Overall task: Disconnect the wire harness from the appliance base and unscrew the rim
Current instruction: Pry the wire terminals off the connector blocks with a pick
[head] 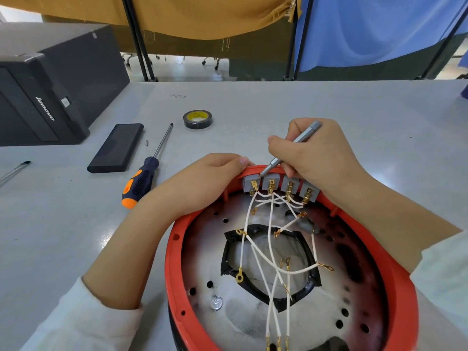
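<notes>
The round appliance base (215, 323) lies bottom-up in front of me, its metal plate ringed by an orange-red rim (174, 249). White wires (271, 249) with gold ring ends fan out from a row of grey terminal blocks (278, 186) at the far rim. My left hand (202, 183) grips the rim's far left edge. My right hand (319, 158) holds a slim grey precision screwdriver (291, 150) like a pen, its tip on the leftmost terminal block.
An orange-and-black screwdriver (149, 168), a loose bit (147, 143), a black flat case (116, 148) and a roll of black tape (197, 119) lie on the grey table (278, 102). A black computer tower (50, 84) stands far left. A pen (15, 171) lies at the left edge.
</notes>
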A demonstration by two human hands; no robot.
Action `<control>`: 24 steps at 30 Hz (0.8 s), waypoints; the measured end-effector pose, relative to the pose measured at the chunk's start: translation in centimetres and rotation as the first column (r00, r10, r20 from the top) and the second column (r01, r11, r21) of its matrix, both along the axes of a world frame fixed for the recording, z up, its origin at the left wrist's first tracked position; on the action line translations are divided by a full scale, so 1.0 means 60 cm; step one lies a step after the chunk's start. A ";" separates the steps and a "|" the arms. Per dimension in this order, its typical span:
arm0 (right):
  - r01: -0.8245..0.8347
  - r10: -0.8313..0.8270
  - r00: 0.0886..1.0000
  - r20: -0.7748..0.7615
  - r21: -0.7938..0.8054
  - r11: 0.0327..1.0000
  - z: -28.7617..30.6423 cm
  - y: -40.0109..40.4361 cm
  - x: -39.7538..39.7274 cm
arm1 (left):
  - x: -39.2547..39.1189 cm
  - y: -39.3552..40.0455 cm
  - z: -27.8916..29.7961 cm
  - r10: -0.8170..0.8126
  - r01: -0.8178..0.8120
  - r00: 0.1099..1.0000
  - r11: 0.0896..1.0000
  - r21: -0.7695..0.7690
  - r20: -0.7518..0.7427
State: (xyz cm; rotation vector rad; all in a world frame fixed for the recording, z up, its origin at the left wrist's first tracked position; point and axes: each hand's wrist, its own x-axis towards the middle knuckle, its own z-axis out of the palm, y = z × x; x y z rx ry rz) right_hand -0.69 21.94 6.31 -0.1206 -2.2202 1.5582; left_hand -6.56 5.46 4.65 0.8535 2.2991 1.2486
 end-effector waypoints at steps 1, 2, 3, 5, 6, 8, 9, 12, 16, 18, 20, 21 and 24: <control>0.001 -0.001 1.000 0.004 0.001 1.000 0.000 0.000 0.000 | 0.000 0.000 0.000 -0.003 0.003 1.000 1.000 0.005 0.003; 0.002 -0.002 1.000 0.010 0.002 1.000 0.000 0.000 -0.001 | -0.001 0.000 0.000 -0.005 0.005 1.000 1.000 0.011 0.002; 0.002 -0.002 1.000 0.018 0.004 1.000 0.000 0.000 -0.002 | -0.001 0.000 0.000 -0.005 0.006 1.000 1.000 0.014 -0.005; 0.007 -0.007 1.000 0.030 0.016 1.000 0.000 0.001 -0.005 | -0.001 0.000 -0.001 -0.004 0.004 1.000 1.000 0.010 -0.018; 0.011 -0.012 0.999 0.032 0.029 1.000 0.000 0.001 -0.006 | -0.002 0.000 -0.002 -0.004 0.005 1.000 1.000 0.010 -0.020; 0.019 -0.020 1.000 0.024 0.046 0.999 0.001 0.001 -0.007 | -0.003 -0.001 -0.003 -0.007 0.007 1.000 1.000 0.007 -0.016; 0.024 -0.025 1.000 0.012 0.047 0.999 0.002 0.001 -0.007 | -0.003 -0.001 -0.004 -0.007 0.007 1.000 1.000 0.003 -0.013; 0.053 -0.049 0.997 -0.052 0.079 0.995 -0.001 -0.002 -0.007 | -0.004 0.000 -0.004 0.003 -0.003 1.000 1.000 -0.002 -0.019; 0.080 -0.064 0.992 -0.106 0.157 0.984 -0.003 -0.008 -0.013 | -0.002 0.002 -0.001 0.019 -0.019 1.000 1.000 -0.013 -0.015; 0.056 -0.047 0.997 -0.064 0.153 0.987 0.000 -0.007 -0.021 | -0.001 0.003 0.000 0.019 -0.020 1.000 0.999 -0.027 -0.010; 0.024 -0.023 1.000 -0.011 0.132 0.991 0.004 -0.007 -0.031 | -0.001 0.003 0.000 0.017 -0.018 1.000 0.999 -0.041 -0.008; 0.018 -0.019 1.000 0.001 0.130 0.991 0.004 -0.008 -0.036 | -0.001 0.003 0.000 0.020 -0.020 1.000 0.999 -0.047 -0.011; 0.033 -0.032 0.999 -0.008 0.153 0.988 0.001 -0.015 -0.049 | -0.002 0.003 -0.001 0.030 -0.032 0.999 0.997 -0.064 -0.027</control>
